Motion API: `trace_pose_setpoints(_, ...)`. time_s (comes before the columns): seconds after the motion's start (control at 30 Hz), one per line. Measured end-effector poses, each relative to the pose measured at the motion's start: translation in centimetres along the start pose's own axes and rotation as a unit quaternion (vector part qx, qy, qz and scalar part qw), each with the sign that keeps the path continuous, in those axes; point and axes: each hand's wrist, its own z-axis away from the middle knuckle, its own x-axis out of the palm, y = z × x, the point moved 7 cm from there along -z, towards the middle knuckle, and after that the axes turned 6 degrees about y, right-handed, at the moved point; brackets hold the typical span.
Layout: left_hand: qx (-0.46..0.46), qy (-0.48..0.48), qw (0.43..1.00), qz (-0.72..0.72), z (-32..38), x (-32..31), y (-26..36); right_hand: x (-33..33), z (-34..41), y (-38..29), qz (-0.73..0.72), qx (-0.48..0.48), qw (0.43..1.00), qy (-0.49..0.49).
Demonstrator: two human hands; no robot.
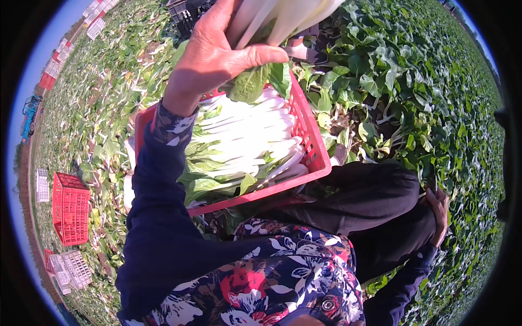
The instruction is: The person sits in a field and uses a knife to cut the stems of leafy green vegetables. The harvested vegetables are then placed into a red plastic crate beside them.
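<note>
My left hand (216, 57) is raised over the far end of a red plastic crate (316, 153), its thumb across pale-stalked bok choy (281, 20). The top of the frame cuts off part of this bunch, and green leaves hang below the hand. Inside the crate lie rows of bok choy (244, 134), white stalks mostly toward the right and leaves toward the left; sunlight washes out their middle. My right hand (438, 212) is down beside my bent knee, at the edge of the growing plants. A thin, dark, blade-like tool (435, 183) sticks up from its fingers.
Leafy plants (440, 98) stand densely on the right. Cut leaves (110, 150) litter the ground on the left. Red crates (71, 208) and white crates (71, 271) stand farther left, with a blue vehicle (30, 116) beyond. A black crate (183, 16) and a shoe (316, 56) are ahead.
</note>
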Motion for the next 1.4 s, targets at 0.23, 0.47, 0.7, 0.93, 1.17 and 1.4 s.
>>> trace_pose_setpoints(0.23,-0.112,-0.187,0.882,-0.418,5.2,-1.5,-12.5,-0.5,0.9,-0.6,-0.018,-0.012,1.0,-0.008)
trace_pose_setpoints(0.47,-0.014,-0.231,0.864,-0.447,8.9,2.3,-19.6,-1.7,1.5,2.0,-0.056,-0.041,0.991,0.11)
trace_pose_setpoints(0.7,-0.04,-0.191,0.86,-0.471,12.3,4.5,-22.8,-1.9,2.7,2.3,-0.117,0.08,0.983,0.117)
trace_pose_setpoints(0.93,-0.097,-0.246,0.837,-0.478,13.9,4.0,-23.9,-2.9,3.8,1.1,-0.098,0.02,0.993,0.055)
trace_pose_setpoints(1.17,-0.138,-0.287,0.798,-0.511,13.1,3.4,-27.3,-5.7,7.2,3.1,-0.136,0.041,0.984,0.107)
trace_pose_setpoints(1.4,-0.084,-0.341,0.856,-0.38,6.6,5.9,-19.5,-9.5,9.9,4.5,-0.046,-0.039,0.973,0.223)
